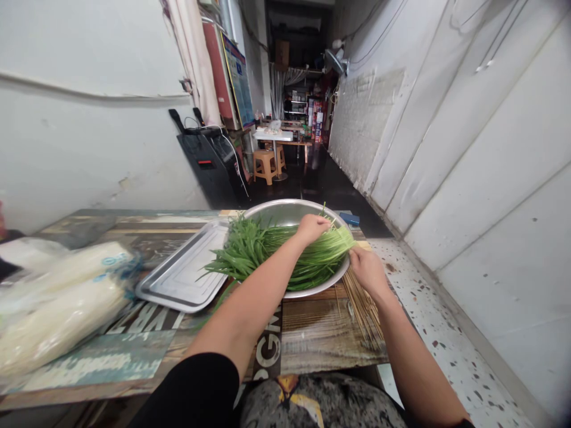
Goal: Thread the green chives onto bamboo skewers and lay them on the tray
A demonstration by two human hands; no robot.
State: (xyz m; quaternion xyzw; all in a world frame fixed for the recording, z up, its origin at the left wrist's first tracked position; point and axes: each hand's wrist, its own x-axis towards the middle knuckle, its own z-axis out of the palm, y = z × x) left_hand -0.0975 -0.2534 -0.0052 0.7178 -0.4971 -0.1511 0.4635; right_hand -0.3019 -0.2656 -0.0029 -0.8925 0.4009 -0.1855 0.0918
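Observation:
A wide metal basin (256, 209) holds a heap of garlic chives (245, 246), leafy ends to the left and pale stalk ends to the right. My left hand (313, 229) reaches across the heap, its fingers pinched around chive stalks near the stalk ends. At the basin's right rim, my right hand (369, 272) has its thumb and fingers closed on the edge of the pale, flattened stalk ends. Any skewer inside that grip is hidden. Thin bamboo skewers (363, 312) lie on the table below my right hand.
A rectangular metal tray (182, 267) lies left of the basin, partly under the chive leaves. Plastic-wrapped pale packs (66, 303) occupy the left of the patterned table (312, 333). A blue object (350, 219) sits behind the basin. Farther back stand a black speaker-like box (212, 163) and stools (264, 165).

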